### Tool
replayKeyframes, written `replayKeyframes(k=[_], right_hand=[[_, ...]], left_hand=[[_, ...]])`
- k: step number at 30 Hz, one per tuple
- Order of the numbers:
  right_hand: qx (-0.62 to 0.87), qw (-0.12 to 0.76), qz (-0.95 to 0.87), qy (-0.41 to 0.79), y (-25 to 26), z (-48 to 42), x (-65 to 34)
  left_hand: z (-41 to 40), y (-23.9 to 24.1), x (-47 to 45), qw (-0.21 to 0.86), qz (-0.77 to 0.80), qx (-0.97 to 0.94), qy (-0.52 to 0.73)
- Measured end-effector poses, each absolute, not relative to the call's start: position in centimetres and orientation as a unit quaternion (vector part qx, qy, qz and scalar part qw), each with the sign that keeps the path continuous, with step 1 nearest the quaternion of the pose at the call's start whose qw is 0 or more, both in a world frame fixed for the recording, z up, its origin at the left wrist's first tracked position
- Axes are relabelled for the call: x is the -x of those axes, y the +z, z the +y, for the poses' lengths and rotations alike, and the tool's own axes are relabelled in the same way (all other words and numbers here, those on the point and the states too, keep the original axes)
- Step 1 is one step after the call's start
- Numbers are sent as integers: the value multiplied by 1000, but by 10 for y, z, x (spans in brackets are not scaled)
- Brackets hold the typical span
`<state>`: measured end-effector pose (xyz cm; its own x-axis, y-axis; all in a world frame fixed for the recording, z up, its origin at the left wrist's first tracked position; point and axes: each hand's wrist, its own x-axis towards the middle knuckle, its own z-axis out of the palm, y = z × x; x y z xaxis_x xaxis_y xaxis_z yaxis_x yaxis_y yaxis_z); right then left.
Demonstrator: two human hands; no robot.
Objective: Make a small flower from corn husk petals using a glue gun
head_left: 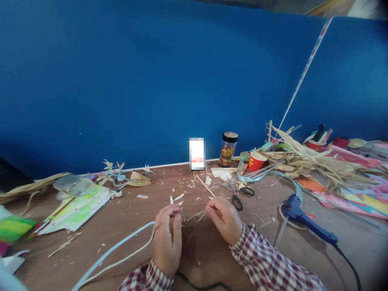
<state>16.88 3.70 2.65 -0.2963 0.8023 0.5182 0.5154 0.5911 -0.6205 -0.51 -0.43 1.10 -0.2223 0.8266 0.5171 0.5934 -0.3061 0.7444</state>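
Note:
My right hand (224, 219) is closed in a pinch, its fingertips at the end of some thin pale strips (198, 215) of dried plant. To the left, my left hand (167, 239) is loosely curved, with the thumb a little apart from the fingertips. The strips reach toward its thumb, but nothing plainly sits in that hand. A light blue loop of cord (118, 243) runs up against its outer side; whether it touches is unclear. Just past the right hand lie black-handled scissors (238, 198) and a thin stick (205, 186). White petal-like pieces (177, 199) lie beyond the left hand.
A blue glue gun (309, 220) with a black cord rests at right. Behind stand a lidded jar (228, 149), a red paper cup (257, 161) and a blurred white upright object (197, 153). Dried husks (315, 161) pile up at right; a green-white sheet (81, 208) lies left.

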Motion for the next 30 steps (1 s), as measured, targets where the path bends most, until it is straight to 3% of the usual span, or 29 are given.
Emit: replayKeyframes(k=[9, 20, 30], right_hand=[[341, 334, -868, 135, 31, 28, -163], [407, 403, -802, 169, 26, 34, -165], [461, 418, -742, 248, 24, 39, -167]], left_hand=[[-15, 1, -13, 280, 519, -678, 438], [-8, 2, -11, 462, 548, -562, 413], [-3, -2, -10, 481, 550, -501, 464]])
